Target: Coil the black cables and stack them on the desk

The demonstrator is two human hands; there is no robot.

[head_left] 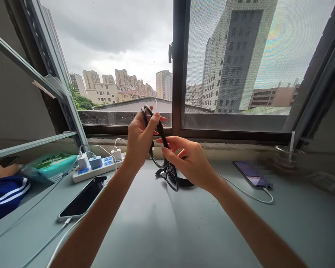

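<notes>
My left hand (141, 139) is raised in front of the window and closed around the top loop of a black cable (171, 172). The cable hangs down in loops to the grey table (162, 227), where its coiled end and plug rest. Just to the right and lower, my right hand (191, 163) pinches the same cable with thumb and fingers. Both forearms reach in from the bottom of the view.
A white power strip (96, 168) with chargers lies at the left, with a dark phone (82, 201) on a white lead in front. Another phone (252, 175) charges at the right. A green pack (50, 163) and blue cloth (5, 195) sit far left, a glass (287, 156) far right.
</notes>
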